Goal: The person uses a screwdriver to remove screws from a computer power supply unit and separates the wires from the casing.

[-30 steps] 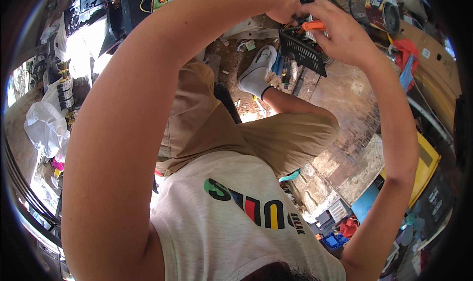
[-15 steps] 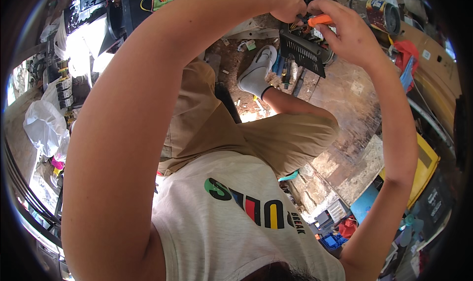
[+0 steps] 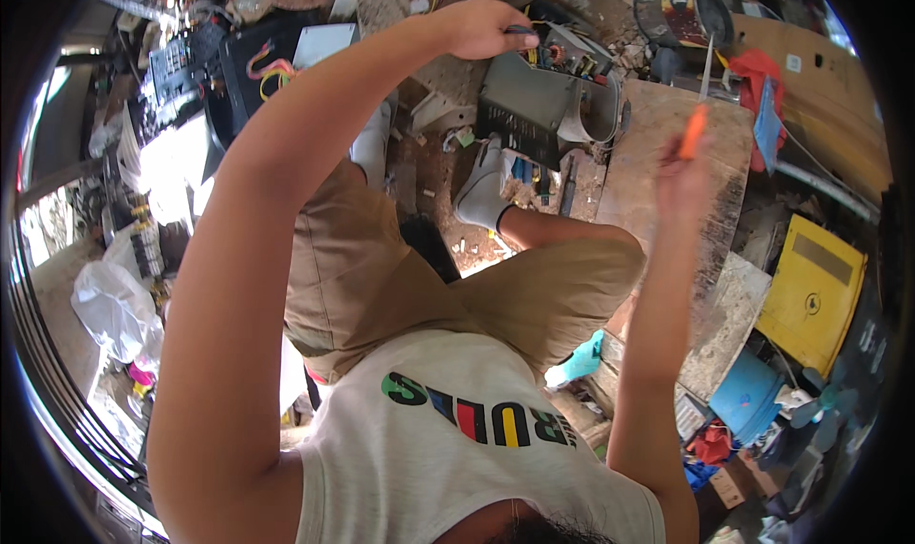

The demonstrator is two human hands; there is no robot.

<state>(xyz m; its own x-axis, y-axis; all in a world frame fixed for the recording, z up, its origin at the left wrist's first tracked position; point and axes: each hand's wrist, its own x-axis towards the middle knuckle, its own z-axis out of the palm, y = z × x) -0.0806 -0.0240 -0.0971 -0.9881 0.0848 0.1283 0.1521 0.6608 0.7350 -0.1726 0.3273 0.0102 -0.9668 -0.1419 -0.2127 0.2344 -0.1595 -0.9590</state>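
Note:
An opened grey metal power supply case (image 3: 524, 96) stands beyond my feet, with its wires and circuit parts showing. At its upper left edge my left hand (image 3: 481, 29) is closed, thumb and fingers around a small dark piece that I cannot make out. My right hand (image 3: 682, 172), smeared by motion, is over the wooden board, apart from the case. It grips a screwdriver (image 3: 696, 129) by its orange handle, with the long thin shaft pointing away from me.
A wooden board (image 3: 658, 153) lies right of the case. Several hand tools (image 3: 543, 182) rest on the dirty floor by my foot. Farther right are a dark can (image 3: 681, 17), a red bag (image 3: 756, 72), a yellow panel (image 3: 810, 287) and a blue container (image 3: 748, 396). Electronic parts crowd the left.
My right hand has pulled the screwdriver away from the case, to the right and nearer me, and turned it to point away. My left hand has shifted left; more of the case shows.

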